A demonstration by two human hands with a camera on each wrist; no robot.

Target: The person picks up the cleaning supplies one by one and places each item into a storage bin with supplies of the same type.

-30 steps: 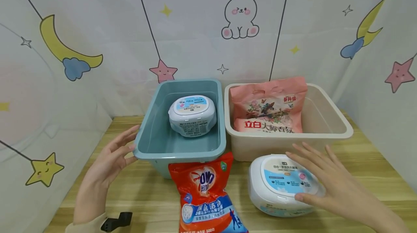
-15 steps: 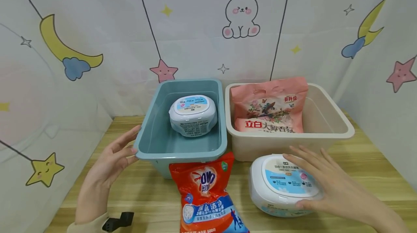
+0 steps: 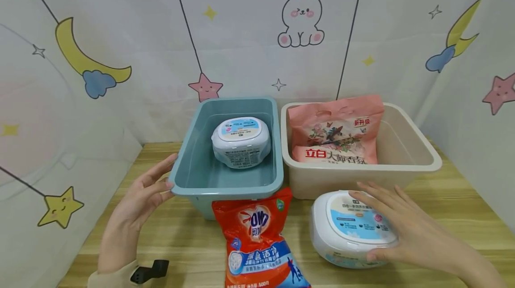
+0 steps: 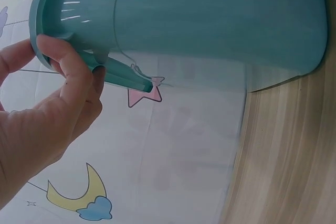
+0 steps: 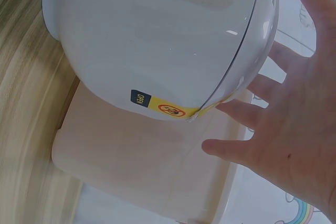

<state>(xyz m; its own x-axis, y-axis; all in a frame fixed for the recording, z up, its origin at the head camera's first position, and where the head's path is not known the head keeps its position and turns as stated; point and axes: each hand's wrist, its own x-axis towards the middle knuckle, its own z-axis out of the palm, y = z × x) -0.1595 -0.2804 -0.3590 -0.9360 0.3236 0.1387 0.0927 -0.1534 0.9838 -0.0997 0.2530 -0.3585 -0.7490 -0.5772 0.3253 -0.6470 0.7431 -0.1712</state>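
Observation:
At the left front corner of a blue plastic basin point(image 3: 225, 192), my left hand point(image 3: 138, 201) holds the rim with thumb and fingers, as the left wrist view shows close up. Inside that basin sits a white laundry-capsule box point(image 3: 241, 145). My right hand point(image 3: 414, 230) lies spread over the right end of a second white laundry-capsule box point(image 3: 356, 221) on the table. Its thumb is at the front side and the fingers reach over the back. In the right wrist view, the fingers point(image 5: 265, 87) look straight and apart, fingertips right at the box's lid edge.
A red detergent bag point(image 3: 257, 239) leans against the front of the blue basin. Beside that basin stands a cream basin point(image 3: 362, 169) holding a pink detergent bag point(image 3: 335, 131). A patterned curtain point(image 3: 249, 42) closes off the back and sides of the wooden table point(image 3: 185, 243).
My right hand has settled slightly closer round the end of the capsule box. The left hand stays at the blue basin's rim. The head view has shifted a little.

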